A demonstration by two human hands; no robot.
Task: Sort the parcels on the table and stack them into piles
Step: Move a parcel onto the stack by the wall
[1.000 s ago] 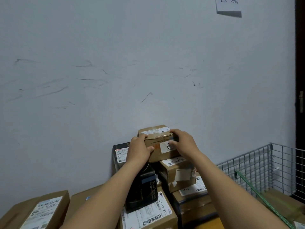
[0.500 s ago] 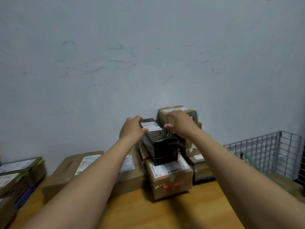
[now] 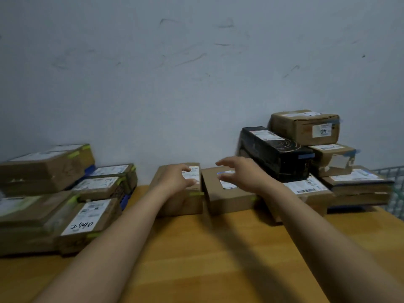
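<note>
Two brown parcels lie side by side at the middle of the wooden table (image 3: 218, 254). My left hand (image 3: 175, 179) hovers over the left parcel (image 3: 181, 202) with loosely curled fingers and holds nothing. My right hand (image 3: 238, 173) is spread above the right parcel (image 3: 229, 197), also empty. To the right stands a stack: a black box (image 3: 277, 154) on a labelled carton (image 3: 306, 191), and a brown box marked "40" (image 3: 306, 125) on top of other brown parcels (image 3: 334, 158).
Several brown parcels with white labels are piled at the left (image 3: 43, 169), one marked in handwriting (image 3: 87, 221). A wire mesh basket (image 3: 393, 182) shows at the right edge. A scuffed grey wall (image 3: 196, 73) stands close behind the table.
My hands have left the black box and the right stack and come down to the left, over the two middle parcels. The view has swung left and down.
</note>
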